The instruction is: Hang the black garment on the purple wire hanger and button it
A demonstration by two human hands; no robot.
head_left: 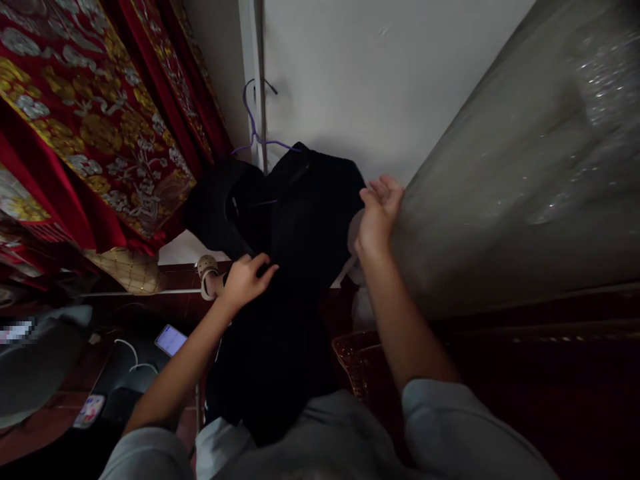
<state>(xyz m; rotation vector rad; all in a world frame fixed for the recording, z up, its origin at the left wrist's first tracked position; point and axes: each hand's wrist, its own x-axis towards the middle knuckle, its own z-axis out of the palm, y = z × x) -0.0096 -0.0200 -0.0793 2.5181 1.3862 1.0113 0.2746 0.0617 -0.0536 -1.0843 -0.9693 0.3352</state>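
Observation:
A black short-sleeved garment, seemingly a shirt (315, 213), hangs in front of me with its neck and front parted. It is on a purple wire hanger (254, 130), hooked by a white door or frame edge. My left hand (246, 281) is at the front opening, thumb and forefinger curled together at the dark cloth; the exact grip is hard to see. Beside the sleeve on the right, my right hand (379, 220) is raised with its fingers loosely bent and apart. Its thumb is close to the sleeve edge, and no cloth shows inside the hand.
Red curtains with gold and silver flowers (100, 133) hang at the left. A plastic-wrapped grey panel (500, 180) leans at the right. Below left are a lit phone (171, 340), a white cable (134, 357) and a beige clog (207, 275) on a foot.

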